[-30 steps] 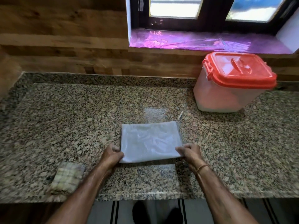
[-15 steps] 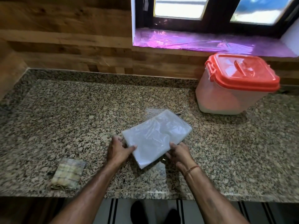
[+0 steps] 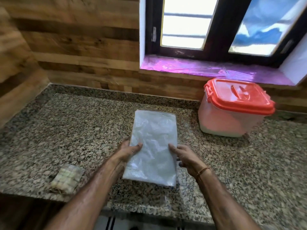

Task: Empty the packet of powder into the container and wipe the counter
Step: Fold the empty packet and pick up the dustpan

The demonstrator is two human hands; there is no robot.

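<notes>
Plastic packet, centre frame, had swung from crosswise to lengthwise over the surface; L hand & R hand fingers clamped its sides. Prob. unopened; container at right kept lid on.

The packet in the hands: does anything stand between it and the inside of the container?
Yes. The orange lid sits on the container, right of the packet, and covers the opening. Nothing visible lies on the counter between them.
</notes>
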